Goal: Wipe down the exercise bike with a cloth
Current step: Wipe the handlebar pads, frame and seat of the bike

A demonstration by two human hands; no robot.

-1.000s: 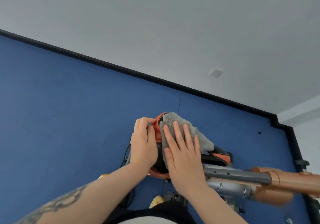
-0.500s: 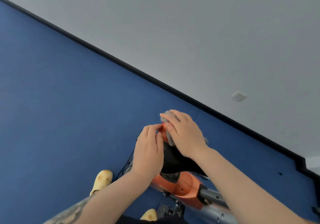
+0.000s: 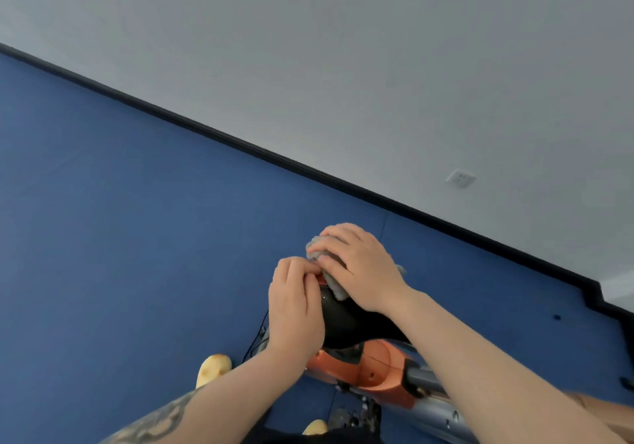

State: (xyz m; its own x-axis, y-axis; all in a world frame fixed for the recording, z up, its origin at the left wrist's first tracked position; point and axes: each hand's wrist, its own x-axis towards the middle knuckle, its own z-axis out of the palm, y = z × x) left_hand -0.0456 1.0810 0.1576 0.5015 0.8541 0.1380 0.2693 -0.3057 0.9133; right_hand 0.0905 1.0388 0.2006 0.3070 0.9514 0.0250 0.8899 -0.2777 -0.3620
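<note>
Nearest to me, my left hand (image 3: pixel 295 310) curls over the near end of the bike (image 3: pixel 363 364), fingers bent around the orange edge to steady it. The black seat (image 3: pixel 346 323) shows between my wrists, with the orange housing and grey post below it.

Just beyond, my right hand (image 3: pixel 360 265) lies flat-fingered on the grey cloth (image 3: pixel 334 284), pressing it onto the far tip of the seat; the fingers are spread, not pinching. Only a bunched corner of cloth shows past my knuckles and under my palm.

What I think could go wrong: since I am only pressing, the cloth could slide out from under my palm and drop to the blue floor (image 3: pixel 120 237) if I sweep too fast over the rounded tip. My two hands are touching at the fingertips, so a stroke toward me may jam against my left fingers and leave that orange edge unwiped. Leaning hard on the seat end might also swivel it.

A thin black cord (image 3: pixel 255 337) hangs by my left wrist and could snag. My yellow shoes (image 3: pixel 212 370) are below.

Farther off, a white socket (image 3: pixel 460 178) sits on the wall. I can read no brand, label or writing anywhere.
</note>
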